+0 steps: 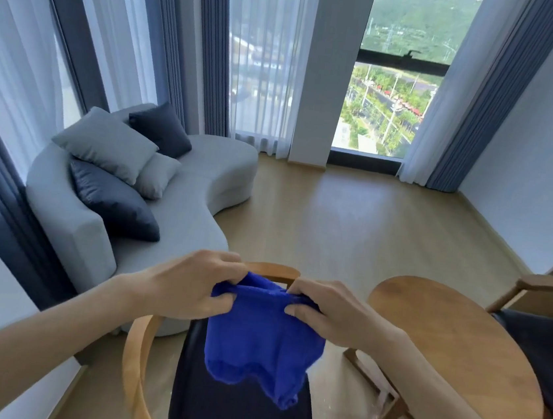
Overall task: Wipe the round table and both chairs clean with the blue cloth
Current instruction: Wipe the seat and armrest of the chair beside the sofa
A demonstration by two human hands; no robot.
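Observation:
A blue cloth (260, 338) hangs in the air in front of me, held by its top edge. My left hand (190, 285) pinches its left corner and my right hand (329, 310) pinches its right corner. Below the cloth stands a wooden armchair (135, 365) with a curved frame and a dark seat. The round wooden table (452, 350) is to the right of my hands. A second wooden chair (543, 339) with a dark seat stands beyond the table at the right edge.
A grey curved sofa (197, 200) with several cushions lies to the left under curtained windows. Pale wooden floor (353, 218) stretches ahead to a tall window. A white wall (533, 152) runs along the right.

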